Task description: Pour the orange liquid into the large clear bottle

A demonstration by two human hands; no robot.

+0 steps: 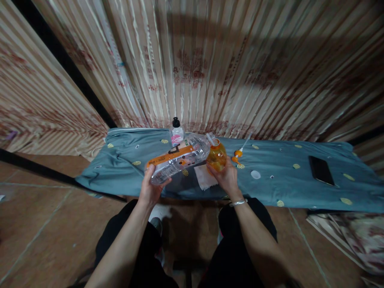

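Observation:
My left hand (151,186) is closed round the bottom end of a large clear plastic bottle (180,156) with an orange label. The bottle is tipped so that its neck points right, at the mouth of an orange see-through bottle (216,158). My right hand (225,175) grips that orange bottle, which stands close to upright over the cloth. Beneath it lies a white folded tissue (205,178). To the right is an orange pump top (238,154) with a pale tube. Whether liquid runs between the bottles I cannot tell.
A clear bottle with a black cap (177,134) stands at the back by the pleated curtain (198,72). A small white round lid (255,175) and a black phone (321,171) lie on the blue-green cloth (282,160). Dark posts (69,68) rise at the left.

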